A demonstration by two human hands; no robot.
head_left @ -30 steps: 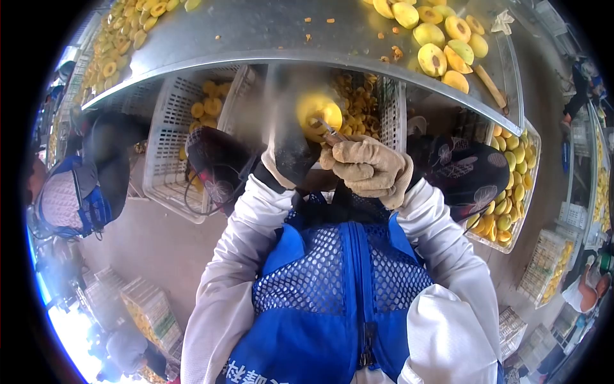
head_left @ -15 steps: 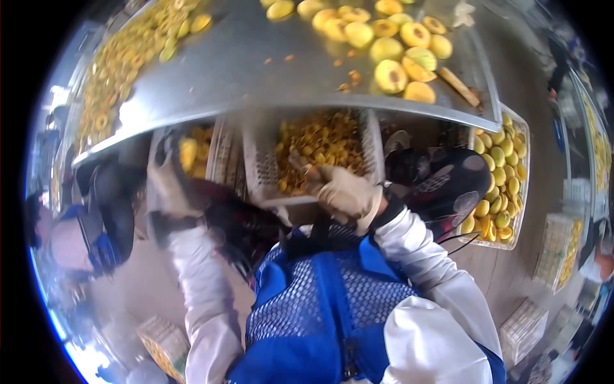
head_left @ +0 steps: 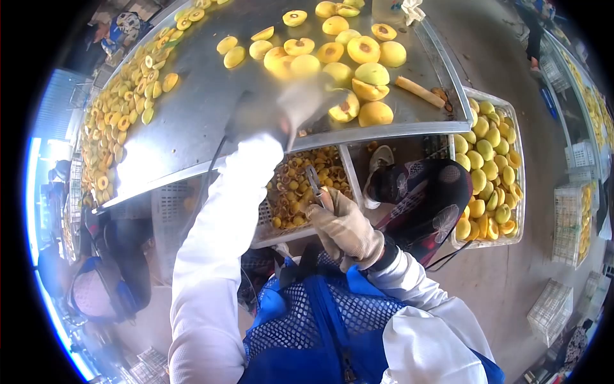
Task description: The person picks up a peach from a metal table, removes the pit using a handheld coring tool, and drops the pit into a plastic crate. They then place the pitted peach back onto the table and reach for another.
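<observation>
My left hand (head_left: pixel 297 105), smeared by motion, reaches over the metal table (head_left: pixel 198 96) at the near edge of a group of yellow peach halves (head_left: pixel 305 66). Its fingers do not show clearly. My right hand (head_left: pixel 348 230), in a pale glove, is closed around the brown handle of a coring tool (head_left: pixel 325 198) with a looped metal head. The tool points up and away over a white crate (head_left: pixel 352 173) of small yellow-brown fruit scraps (head_left: pixel 297 198). Several peach halves on the table show their red-brown centres.
A long pile of cut peaches (head_left: pixel 125 109) lines the table's left side. A wooden stick (head_left: pixel 420 91) lies by the right corner. On the floor at right stands a crate (head_left: pixel 519 192) full of peach halves (head_left: pixel 489 153). Another person (head_left: pixel 102 288) is at the left.
My left hand has moved from beside the crates under the table up and right to the peach halves. My right hand still holds the coring tool. The view has shifted.
</observation>
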